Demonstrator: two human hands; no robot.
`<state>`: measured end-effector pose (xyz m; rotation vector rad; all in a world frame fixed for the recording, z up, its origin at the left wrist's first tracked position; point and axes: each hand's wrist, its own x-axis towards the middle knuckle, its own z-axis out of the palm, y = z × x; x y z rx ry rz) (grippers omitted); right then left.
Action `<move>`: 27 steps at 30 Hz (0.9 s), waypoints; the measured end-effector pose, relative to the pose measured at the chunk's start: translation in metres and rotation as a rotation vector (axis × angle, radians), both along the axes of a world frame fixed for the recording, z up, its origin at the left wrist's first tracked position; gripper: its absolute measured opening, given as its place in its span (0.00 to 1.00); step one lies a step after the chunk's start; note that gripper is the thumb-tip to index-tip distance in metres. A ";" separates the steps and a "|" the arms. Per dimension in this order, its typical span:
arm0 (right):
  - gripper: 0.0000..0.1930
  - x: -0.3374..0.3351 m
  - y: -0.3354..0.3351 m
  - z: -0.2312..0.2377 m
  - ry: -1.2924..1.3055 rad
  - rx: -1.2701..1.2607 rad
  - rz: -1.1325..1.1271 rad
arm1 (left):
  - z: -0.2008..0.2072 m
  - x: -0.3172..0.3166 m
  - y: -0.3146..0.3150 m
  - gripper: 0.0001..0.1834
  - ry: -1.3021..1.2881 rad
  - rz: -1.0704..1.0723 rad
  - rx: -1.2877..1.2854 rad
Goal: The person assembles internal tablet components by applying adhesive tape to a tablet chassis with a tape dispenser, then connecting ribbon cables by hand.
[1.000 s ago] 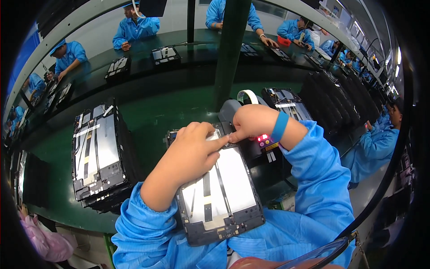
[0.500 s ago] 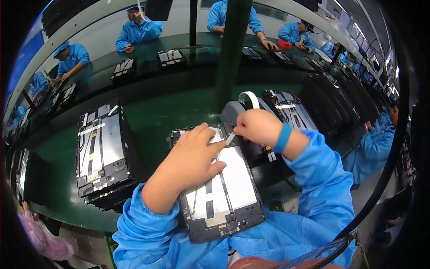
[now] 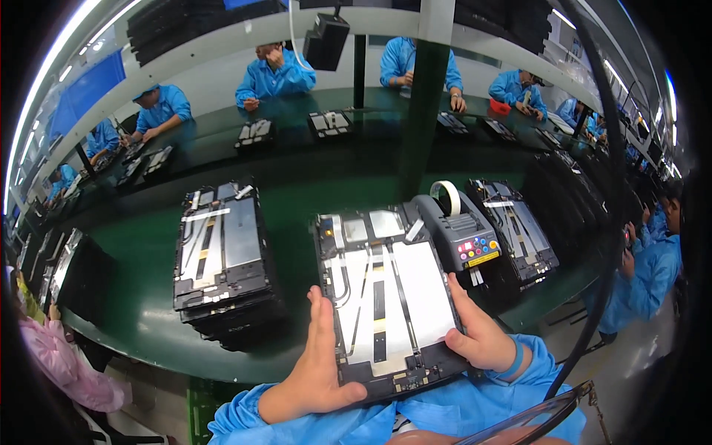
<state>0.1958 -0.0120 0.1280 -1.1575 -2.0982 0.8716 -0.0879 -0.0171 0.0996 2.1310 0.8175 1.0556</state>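
An opened tablet (image 3: 419, 293) with bright silver battery panels, black ribbon cables and a dark circuit strip along its near edge is gripped between my two hands, in front of my body. My left hand (image 3: 322, 371) presses its left side, fingers straight along the edge and thumb at the near left corner. On the right side, my right hand (image 3: 482, 337), with a blue wristband, clasps the edge, thumb over the rim. A short white strip (image 3: 415, 231) lies near the tablet's far right corner. Just beyond that corner stands a grey tape dispenser (image 3: 461, 226) with coloured buttons and a white tape roll.
To the left rises a stack of opened tablets (image 3: 222, 245) on the green bench (image 3: 289, 200). More opened tablets (image 3: 515, 226) lie right of the dispenser, beside dark stacked panels (image 3: 571, 193). A green post (image 3: 424, 111) stands ahead. Co-workers in blue sit across and at right.
My left hand has left the tablet's upper face for its left side. My right hand has come down from the white strip to the right edge. The view has shifted.
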 end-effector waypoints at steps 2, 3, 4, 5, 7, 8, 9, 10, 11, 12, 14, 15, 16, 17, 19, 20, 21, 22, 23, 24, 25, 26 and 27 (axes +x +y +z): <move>0.43 -0.010 0.006 0.019 0.072 -0.024 0.039 | 0.022 -0.009 -0.003 0.63 -0.010 0.048 0.057; 0.42 -0.020 0.014 0.030 0.088 0.005 0.099 | 0.037 -0.017 -0.006 0.63 -0.072 0.077 -0.015; 0.40 -0.031 0.021 0.042 0.104 0.035 0.157 | 0.054 -0.025 -0.009 0.63 -0.135 0.103 -0.085; 0.39 -0.047 0.033 0.049 0.184 0.039 0.212 | 0.065 -0.033 -0.009 0.63 -0.251 0.107 -0.116; 0.35 -0.086 0.070 0.058 0.277 0.087 0.311 | 0.082 -0.038 0.004 0.63 -0.549 0.072 -0.132; 0.33 -0.104 0.088 0.062 0.299 0.136 0.348 | 0.101 -0.043 0.009 0.62 -0.552 0.149 -0.118; 0.31 -0.123 0.100 0.066 0.330 0.125 0.357 | 0.098 -0.074 0.026 0.63 -0.483 0.154 -0.078; 0.30 -0.144 0.113 0.066 0.357 0.106 0.371 | 0.103 -0.096 0.034 0.62 -0.420 0.150 -0.099; 0.29 -0.165 0.123 0.065 0.354 0.063 0.348 | 0.107 -0.111 0.037 0.60 -0.427 0.267 -0.176; 0.29 -0.184 0.128 0.067 0.351 0.026 0.330 | 0.095 -0.141 0.049 0.58 -0.404 0.159 -0.068; 0.31 -0.215 0.157 0.046 0.263 0.139 0.179 | 0.088 -0.169 0.067 0.62 -0.311 0.294 -0.077; 0.32 -0.227 0.157 0.050 0.232 0.129 0.218 | 0.082 -0.181 0.072 0.63 -0.283 0.403 -0.072; 0.33 -0.235 0.158 0.053 0.202 0.127 0.245 | 0.076 -0.189 0.076 0.64 -0.252 0.498 -0.063; 0.34 -0.239 0.168 0.043 0.164 0.139 0.202 | 0.070 -0.186 0.082 0.63 -0.274 0.478 -0.137; 0.34 -0.245 0.175 0.027 0.234 -0.039 0.235 | 0.060 -0.186 0.089 0.59 -0.379 0.433 -0.305; 0.35 -0.245 0.171 0.028 0.301 -0.215 0.268 | 0.057 -0.189 0.086 0.59 -0.375 0.429 -0.307; 0.34 -0.233 0.168 0.032 0.166 -0.158 0.273 | 0.056 -0.189 0.083 0.59 -0.380 0.427 -0.310; 0.34 -0.225 0.158 0.046 0.168 -0.149 0.269 | 0.055 -0.190 0.080 0.58 -0.388 0.427 -0.309; 0.35 -0.217 0.148 0.052 0.025 -0.135 0.238 | 0.047 -0.195 0.081 0.57 -0.427 0.464 -0.243; 0.36 -0.208 0.139 0.056 -0.118 -0.117 0.202 | 0.039 -0.198 0.074 0.57 -0.424 0.452 -0.237; 0.38 -0.187 0.127 0.057 -0.041 0.027 0.211 | 0.040 -0.192 0.065 0.54 -0.426 0.533 -0.119; 0.37 -0.167 0.108 0.072 0.011 0.009 0.254 | 0.037 -0.189 0.055 0.51 -0.435 0.624 -0.003; 0.33 -0.144 0.089 0.082 0.091 0.139 0.278 | 0.036 -0.184 0.045 0.51 -0.441 0.607 0.005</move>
